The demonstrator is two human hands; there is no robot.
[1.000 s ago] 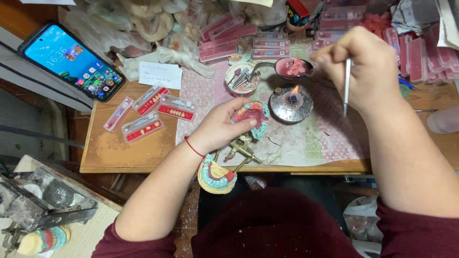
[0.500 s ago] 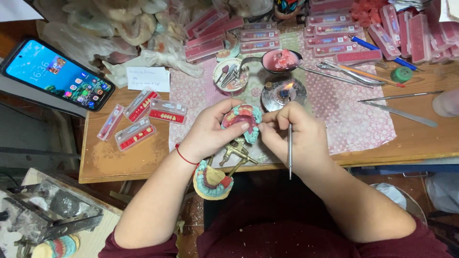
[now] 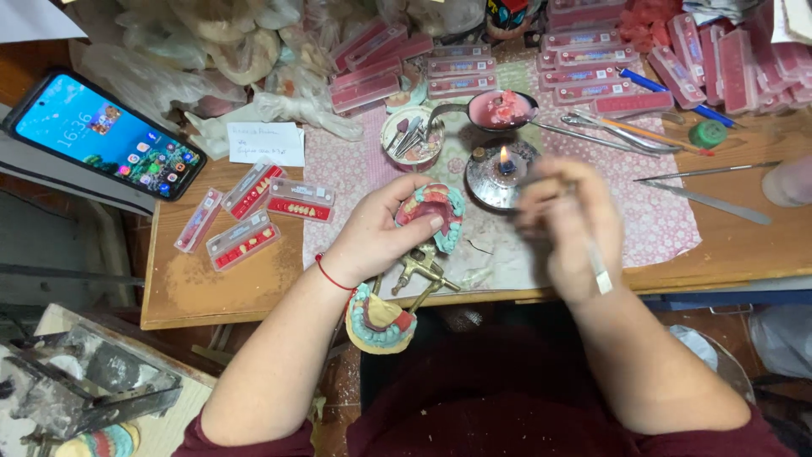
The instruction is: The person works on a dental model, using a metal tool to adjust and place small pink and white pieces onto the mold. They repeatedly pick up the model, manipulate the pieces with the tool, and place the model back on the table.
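- Head view, far left of the left hand: a smartphone (image 3: pixel 106 135) with a lit screen lies at the bench's upper left corner.
- Between phone and left hand: four flat trays of artificial teeth (image 3: pixel 254 211) lie on the wooden bench (image 3: pixel 211 288), with a white paper note (image 3: pixel 265 143) just above them.
- Left hand (image 3: pixel 376 233): fingers curled around a denture model (image 3: pixel 434 211) with pink wax and a teal base, held over the bench edge; a red cord circles the wrist.
- Below the left hand: a brass articulator frame (image 3: pixel 419 275) joins the held model to a second teal-and-pink model (image 3: pixel 381 317) hanging off the bench edge.
- Above and between the hands: a round dish of small tools (image 3: pixel 412 135), a spoon of pink wax (image 3: pixel 499 110), and a lit spirit burner (image 3: pixel 505 173).
- Right hand (image 3: pixel 567 228): motion-blurred, fingers pinched on a thin metal instrument (image 3: pixel 596 262), just right of the denture model and below the burner.
- Right of the right hand: loose metal instruments (image 3: pixel 715 199) lie on the bench.
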